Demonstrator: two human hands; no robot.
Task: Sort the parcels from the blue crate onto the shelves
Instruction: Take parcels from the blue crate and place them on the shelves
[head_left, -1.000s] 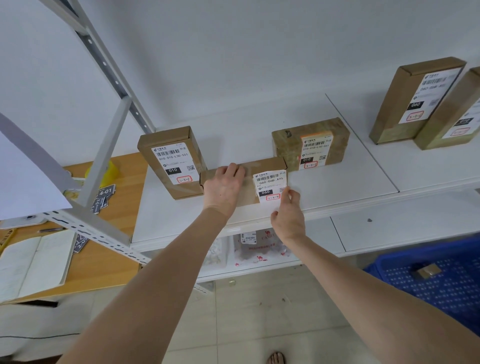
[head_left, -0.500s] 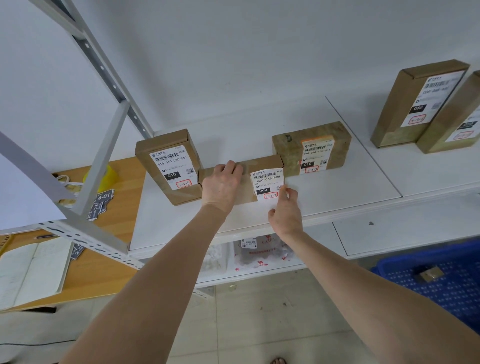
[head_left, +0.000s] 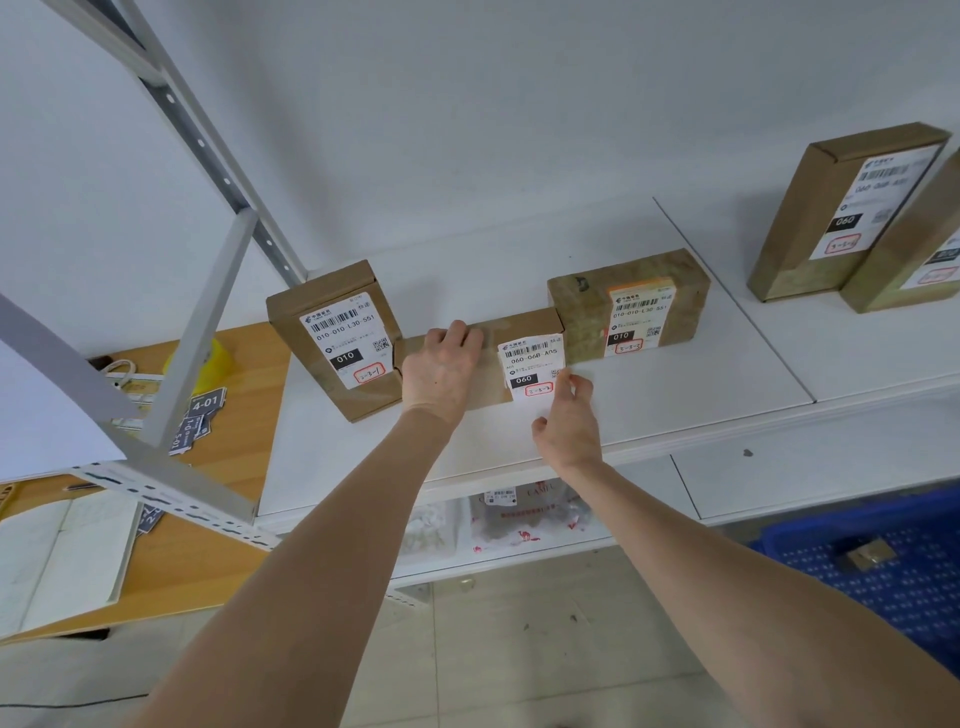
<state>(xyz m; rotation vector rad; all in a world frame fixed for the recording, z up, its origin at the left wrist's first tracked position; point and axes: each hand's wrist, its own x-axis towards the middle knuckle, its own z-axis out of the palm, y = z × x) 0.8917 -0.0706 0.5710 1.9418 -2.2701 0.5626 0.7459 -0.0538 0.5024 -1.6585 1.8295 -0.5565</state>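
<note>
Left hand (head_left: 441, 371) grips the parcel (head_left: 519, 358) by its top edge. Right hand (head_left: 569, 431) touches its label corner; whether it pinches cannot be told. Over the last second the parcel has barely moved. It stands on the shelf (head_left: 649, 405), wedged between the boxes to its left (head_left: 337, 338) and right (head_left: 628, 306), so placement is probably nearly complete.

The parcels (head_left: 291, 332) are brown cardboard, their white labels (head_left: 530, 364) printed with black barcodes and red-outlined marks; the shelf (head_left: 675, 395) is white. The crate (head_left: 883, 587), near right, is blue with a dotted grid of holes, and the desk (head_left: 244, 415), left, is orange-brown.
</note>
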